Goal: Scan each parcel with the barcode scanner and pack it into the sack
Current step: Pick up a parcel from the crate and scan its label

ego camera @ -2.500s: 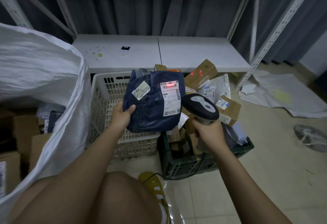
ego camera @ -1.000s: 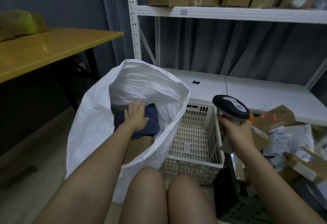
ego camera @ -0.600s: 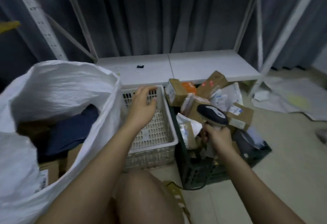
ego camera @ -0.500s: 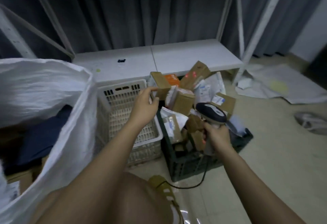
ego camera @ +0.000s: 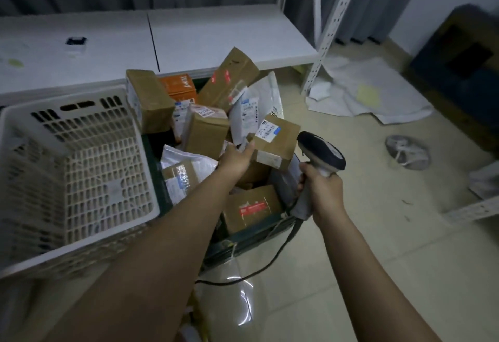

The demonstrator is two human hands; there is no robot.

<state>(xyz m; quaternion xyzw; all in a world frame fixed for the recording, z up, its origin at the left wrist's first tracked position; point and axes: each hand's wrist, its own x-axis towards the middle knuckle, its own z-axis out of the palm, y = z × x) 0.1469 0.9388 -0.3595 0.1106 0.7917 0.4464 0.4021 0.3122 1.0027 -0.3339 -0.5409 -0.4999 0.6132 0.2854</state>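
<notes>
A dark green crate (ego camera: 259,233) on the floor is heaped with several cardboard and poly-bag parcels. My left hand (ego camera: 237,157) reaches into the heap and grips the left edge of a small cardboard parcel (ego camera: 278,145) with a white barcode label on top. The thumb lies on the parcel and the fingers are hidden under it. Just right of the crate, my right hand (ego camera: 321,192) holds the barcode scanner (ego camera: 322,152) by its handle, head up and tilted toward the parcels. The sack is out of view.
A white slatted basket (ego camera: 81,158) stands left of the crate, nothing in it. A low white shelf board (ego camera: 205,36) runs behind both. The scanner cable (ego camera: 243,278) loops across the tile floor. Crumpled paper (ego camera: 364,96) and a shoe (ego camera: 407,151) lie to the right.
The dark blue parcel went into the sack. The view then swung right, away from the sack. My left hand crossed from the white basket to the crate and took hold of a small cardboard parcel.
</notes>
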